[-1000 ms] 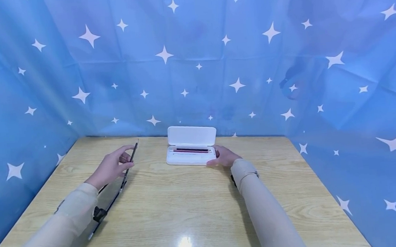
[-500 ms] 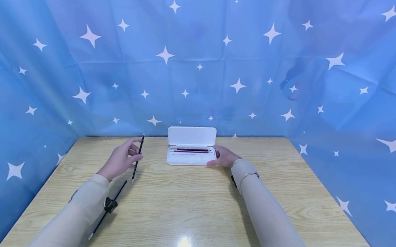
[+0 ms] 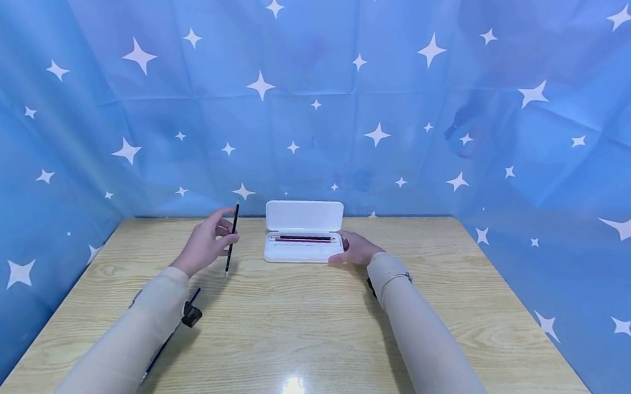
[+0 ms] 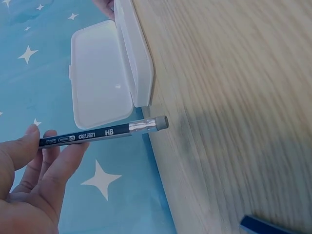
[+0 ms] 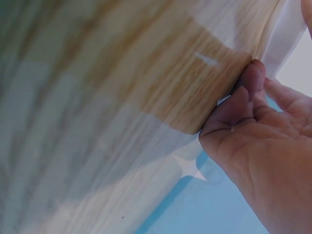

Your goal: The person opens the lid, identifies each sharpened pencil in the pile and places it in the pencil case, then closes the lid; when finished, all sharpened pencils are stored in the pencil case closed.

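My left hand (image 3: 202,246) pinches a black pencil (image 3: 232,242) between thumb and fingers, held tilted over the table just left of the pencil case. In the left wrist view, the pencil (image 4: 92,135) shows HB lettering, a silver ferrule and a grey eraser end. The white pencil case (image 3: 304,215) stands with its lid raised, and a black and a red pencil (image 3: 303,240) lie inside. At the case's right end, my right hand (image 3: 360,249) grips it, thumb at the front corner. Another dark pencil (image 3: 163,352) lies on the table, partly hidden beneath my left forearm.
The wooden table (image 3: 302,315) backs onto a blue curtain (image 3: 304,55) with white stars, close behind the case. Black wrist cameras are strapped to both sleeves.
My left hand has carried the black pencil rightward and away from me, nearer the case, leaving the other pencil behind on the table. My right hand has stayed at the case.
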A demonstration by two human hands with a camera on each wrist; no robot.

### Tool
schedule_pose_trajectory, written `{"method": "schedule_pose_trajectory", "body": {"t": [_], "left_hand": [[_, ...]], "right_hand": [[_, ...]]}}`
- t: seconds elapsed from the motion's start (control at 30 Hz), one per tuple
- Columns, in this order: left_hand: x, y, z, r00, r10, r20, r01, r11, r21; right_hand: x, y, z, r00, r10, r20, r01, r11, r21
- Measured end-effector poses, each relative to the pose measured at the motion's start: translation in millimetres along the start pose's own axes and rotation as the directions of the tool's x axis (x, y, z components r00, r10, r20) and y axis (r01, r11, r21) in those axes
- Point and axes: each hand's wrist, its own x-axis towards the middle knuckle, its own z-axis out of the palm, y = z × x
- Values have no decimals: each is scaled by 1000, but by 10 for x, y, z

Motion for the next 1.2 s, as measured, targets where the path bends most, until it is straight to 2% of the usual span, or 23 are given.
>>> {"method": "schedule_pose_trajectory", "body": {"t": [0.5,0.83,1.0,1.2], "left_hand": [[253,-5,200,997,59,-48,-60,998,-16],[346,-13,272,991,71,-116,-75,997,-34],[413,14,323,986,97,-137,-106,993,-57],[527,3,414,974,151,-167,-161,986,-50]], "right_hand": [[13,15,9,1000,25,-13,-24,1000,10],[42,-11,26,999,28,-15,-28,1000,14],[134,99,19,999,42,-16,-42,999,-10],[123,112,16,998,55,-30,-56,998,-30]]}}
